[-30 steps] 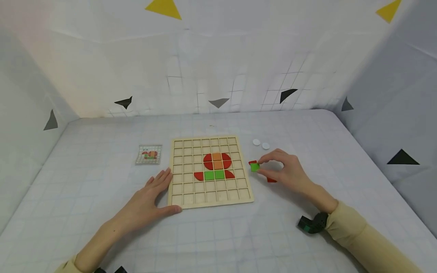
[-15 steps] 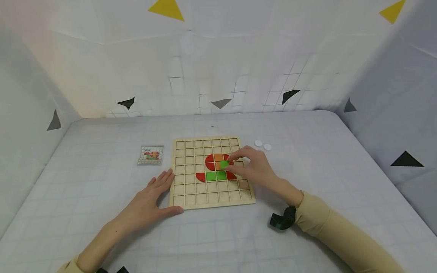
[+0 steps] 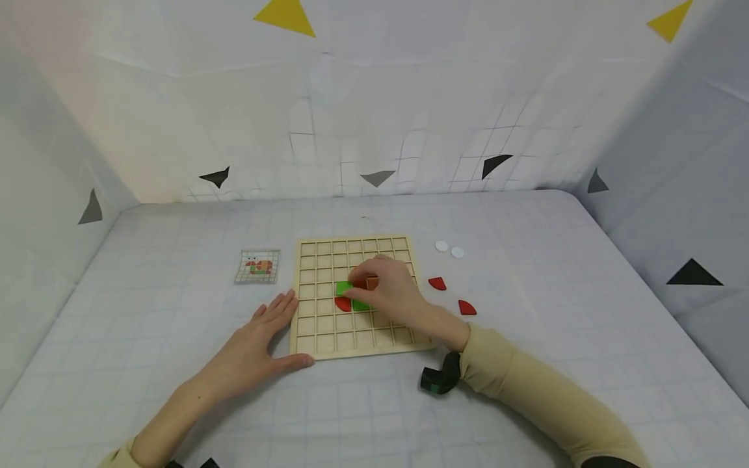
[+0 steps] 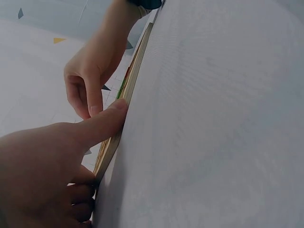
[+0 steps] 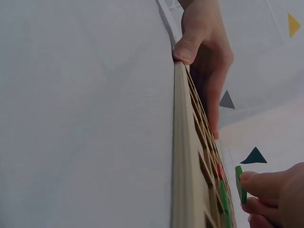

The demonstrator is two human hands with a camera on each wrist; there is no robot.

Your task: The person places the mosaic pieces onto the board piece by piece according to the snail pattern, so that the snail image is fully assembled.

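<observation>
A wooden grid board (image 3: 328,331) lies on the table with red, orange and green tiles set in its cells. Between thumb and fingertips my right hand (image 3: 393,292) pinches a green square tile (image 3: 342,288), just above the red quarter-circle tile (image 3: 343,304) at the left of the lower row. The right wrist view shows that green tile (image 5: 241,184) held on edge, apart from the board. Most of the other set tiles are hidden under the right hand. My left hand (image 3: 251,344), fingers straight, rests against the board's left edge and near corner.
Left of the board lies a small picture card (image 3: 257,266) with a grid pattern. On its right are a red quarter-circle tile (image 3: 437,283), another red quarter-circle tile (image 3: 467,307) and two white discs (image 3: 441,246). White fabric walls surround the table.
The right hand has carried the green square tile from the table at the right leftward over the board. Two red tiles at the right are uncovered. The left hand stays at the board.
</observation>
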